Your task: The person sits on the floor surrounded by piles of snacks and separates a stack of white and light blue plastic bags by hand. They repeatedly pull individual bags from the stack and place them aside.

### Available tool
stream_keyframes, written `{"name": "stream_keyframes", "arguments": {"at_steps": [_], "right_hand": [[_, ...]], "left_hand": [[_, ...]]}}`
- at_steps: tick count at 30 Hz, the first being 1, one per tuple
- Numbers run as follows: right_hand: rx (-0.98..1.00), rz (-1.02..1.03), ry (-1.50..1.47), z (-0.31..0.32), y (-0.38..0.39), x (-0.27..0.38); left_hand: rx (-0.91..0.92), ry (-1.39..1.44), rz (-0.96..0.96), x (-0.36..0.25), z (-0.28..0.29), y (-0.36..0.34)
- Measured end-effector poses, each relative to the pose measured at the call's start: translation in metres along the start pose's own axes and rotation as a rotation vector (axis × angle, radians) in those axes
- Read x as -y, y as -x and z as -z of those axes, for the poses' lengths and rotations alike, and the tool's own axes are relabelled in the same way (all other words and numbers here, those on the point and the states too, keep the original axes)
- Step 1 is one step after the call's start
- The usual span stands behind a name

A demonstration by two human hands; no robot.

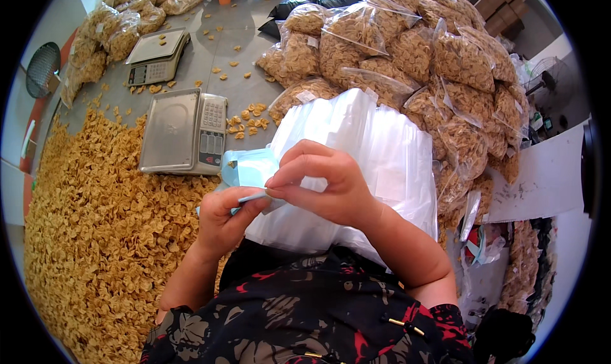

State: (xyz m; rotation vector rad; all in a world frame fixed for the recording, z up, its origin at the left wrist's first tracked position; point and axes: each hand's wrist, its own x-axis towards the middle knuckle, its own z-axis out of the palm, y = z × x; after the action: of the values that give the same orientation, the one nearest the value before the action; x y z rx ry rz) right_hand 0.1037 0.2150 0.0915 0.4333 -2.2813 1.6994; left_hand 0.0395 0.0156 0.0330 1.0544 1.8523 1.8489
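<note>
A light blue strip of label backing paper (254, 163) is held up in front of my chest, curled over at its far end. My left hand (223, 221) is closed on its lower folded part, thumb on top. With thumb and forefinger, my right hand (334, 182) pinches at the strip's near right edge; whether a label is lifting there is too small to tell. Right under both hands lies a thick stack of clear, whitish plastic bags (401, 154), flat and apparently unfilled.
Loose golden-brown dried slices (108, 237) heap up at the left. One scale (170, 132) stands beyond my left hand, another scale (156, 49) farther back. Filled bags (407, 46) pile high at the far right; more filled bags (105, 33) sit far left. A fan (547, 81) stands at the right.
</note>
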Motion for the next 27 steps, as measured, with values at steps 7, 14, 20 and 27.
{"name": "stream_keyframes", "arguments": {"at_steps": [7,14,20,27], "right_hand": [[-0.172,0.087,-0.057,0.024,0.000,0.033],[0.169,-0.388,0.534,0.088,0.017,-0.035],[-0.168,-0.005,1.127,0.044,0.027,-0.022],[-0.084,-0.221,0.866,-0.027,0.050,-0.038]], "left_hand": [[-0.159,0.103,0.039,0.045,0.017,-0.002],[-0.546,0.286,-0.049,0.030,-0.002,-0.031],[-0.492,0.011,0.072,0.067,0.024,-0.013],[-0.181,0.183,0.383,0.125,-0.043,-0.021]]}}
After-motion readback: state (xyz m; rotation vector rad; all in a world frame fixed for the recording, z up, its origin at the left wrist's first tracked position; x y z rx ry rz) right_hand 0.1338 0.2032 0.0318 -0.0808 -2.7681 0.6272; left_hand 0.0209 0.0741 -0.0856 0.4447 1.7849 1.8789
